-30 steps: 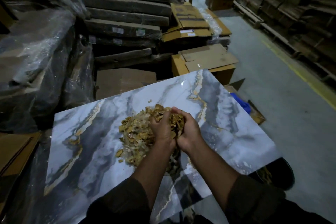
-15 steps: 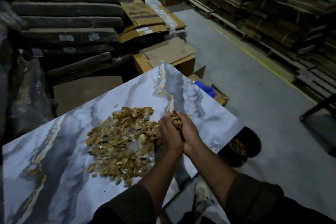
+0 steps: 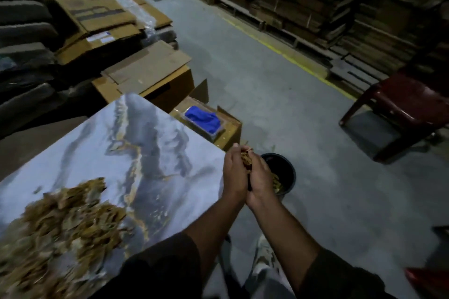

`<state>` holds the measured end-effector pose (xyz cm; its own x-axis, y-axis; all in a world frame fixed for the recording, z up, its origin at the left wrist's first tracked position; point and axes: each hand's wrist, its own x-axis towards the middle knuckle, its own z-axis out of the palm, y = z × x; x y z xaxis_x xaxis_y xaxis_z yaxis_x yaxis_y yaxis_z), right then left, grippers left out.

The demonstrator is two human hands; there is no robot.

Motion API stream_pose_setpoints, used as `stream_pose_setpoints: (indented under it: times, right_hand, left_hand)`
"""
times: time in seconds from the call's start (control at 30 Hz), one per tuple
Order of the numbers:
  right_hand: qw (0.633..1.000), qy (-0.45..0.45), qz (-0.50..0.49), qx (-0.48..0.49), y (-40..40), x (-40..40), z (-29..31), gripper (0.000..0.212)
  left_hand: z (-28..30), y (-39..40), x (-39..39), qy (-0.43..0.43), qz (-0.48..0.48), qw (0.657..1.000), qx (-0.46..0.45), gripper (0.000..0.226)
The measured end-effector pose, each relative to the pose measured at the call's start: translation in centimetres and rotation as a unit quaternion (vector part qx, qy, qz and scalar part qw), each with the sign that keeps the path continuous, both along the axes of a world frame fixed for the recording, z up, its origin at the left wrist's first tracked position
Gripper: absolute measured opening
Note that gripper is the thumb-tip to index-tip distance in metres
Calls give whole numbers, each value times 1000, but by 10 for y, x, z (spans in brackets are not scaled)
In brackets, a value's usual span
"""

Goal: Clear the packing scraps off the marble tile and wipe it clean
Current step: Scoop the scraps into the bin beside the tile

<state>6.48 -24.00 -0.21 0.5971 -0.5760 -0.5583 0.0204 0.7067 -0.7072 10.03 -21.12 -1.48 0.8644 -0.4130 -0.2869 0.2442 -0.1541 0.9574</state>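
Observation:
The marble tile [image 3: 145, 143], white and grey with gold veins, fills the left of the view. A heap of brown packing scraps [image 3: 60, 223] lies on its near left part. My left hand [image 3: 234, 175] and my right hand [image 3: 258, 177] are cupped together just past the tile's right edge, holding a handful of scraps [image 3: 246, 160] between them. Just behind my hands a black bucket [image 3: 288, 172] stands on the floor with scraps inside.
A blue cloth [image 3: 202, 121] lies in an open cardboard box [image 3: 230, 128] beyond the tile's right corner. Flattened cartons [image 3: 145, 68] are stacked behind the tile. A dark red chair [image 3: 403, 104] stands at right on the grey floor. My shoe [image 3: 263, 260] shows below.
My cupped hands have carried the handful of scraps rightward off the tile to the bucket. The view has swung right, so the heap now sits at lower left.

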Motion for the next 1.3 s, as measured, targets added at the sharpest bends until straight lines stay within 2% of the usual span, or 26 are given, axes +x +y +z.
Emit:
stream_pose_setpoints:
  times: [0.07,0.1,0.13,0.23,0.33,0.5,0.67,0.73,0.83,0.9,1.03,1.13,1.2,1.3]
  right_hand:
    - [999,47,0,14,-51,-6,-24,17]
    - [998,48,-3,27,-74,-11,-40,20]
    - [996,68,-20,59,-99,-15,-54,24]
    - [984,90,-52,144,-157,-26,-103,38]
    - [967,85,-83,226,-203,-30,-162,32]
    - [954,106,-73,272,-255,-22,-269,39]
    - [947,143,-74,278,-283,-14,-365,43]
    - [944,154,-69,285,-290,-14,-388,47]
    - [940,127,-64,310,-298,-12,-411,58]
    - [941,114,-76,310,-303,-11,-416,61]
    - [938,130,-103,305,-311,-5,-415,59]
    - [943,166,-109,265,-312,-1,-404,39]
    - [948,181,-103,239,-309,2,-389,35]
    - [958,191,-71,201,-303,7,-358,38]
  left_hand:
    - [-20,-47,-11,18,-56,998,25,26]
    - [-34,-69,-14,15,-71,997,33,24]
    - [-47,-90,-17,26,-68,997,34,23]
    - [-91,-148,-19,130,-36,990,49,23]
    - [-148,-193,-17,205,-23,976,66,31]
    - [-249,-244,-6,207,-35,968,133,47]
    - [-338,-274,12,261,-42,947,183,53]
    - [-362,-280,17,300,-34,939,166,52]
    - [-378,-285,21,379,17,918,114,49]
    - [-386,-285,22,389,35,915,97,49]
    - [-394,-287,26,350,38,928,122,53]
    - [-388,-290,28,327,14,930,165,54]
    - [-377,-291,27,313,9,933,175,51]
    - [-347,-291,17,289,18,948,134,40]
